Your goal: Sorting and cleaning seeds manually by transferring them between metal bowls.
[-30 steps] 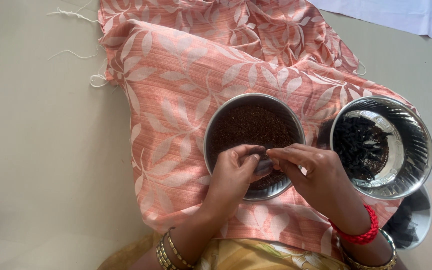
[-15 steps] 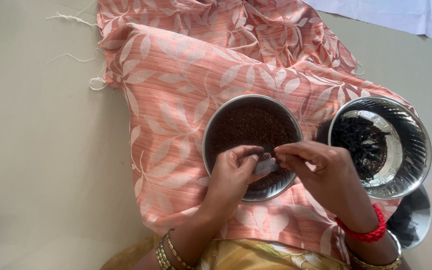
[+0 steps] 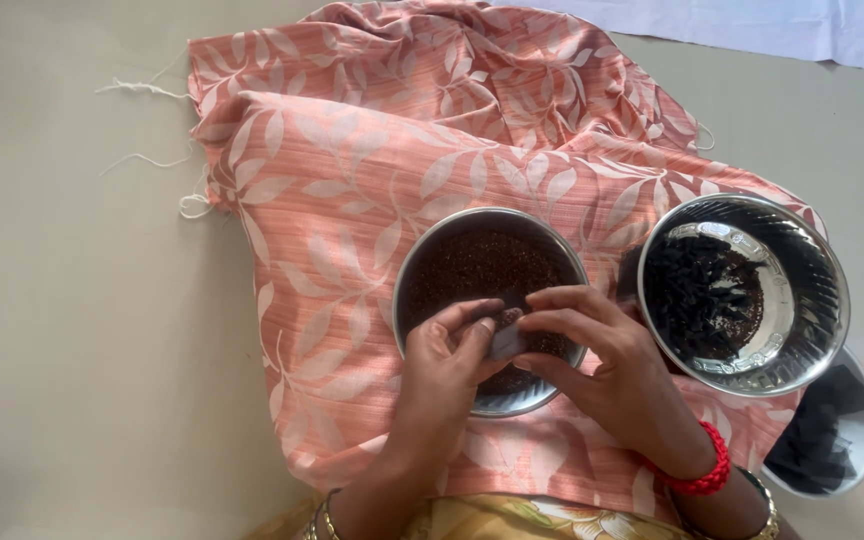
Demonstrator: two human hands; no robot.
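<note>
A small dark piece (image 3: 505, 338) is pinched between left hand (image 3: 444, 365) and right hand (image 3: 607, 368) above the seed-filled bowl (image 3: 422, 262), so spillage is caught

Small grey flat piece (image 3: 505, 340) pinched between fingertips, over steel bowl (image 3: 432, 262) of dark-brown grains.
</note>
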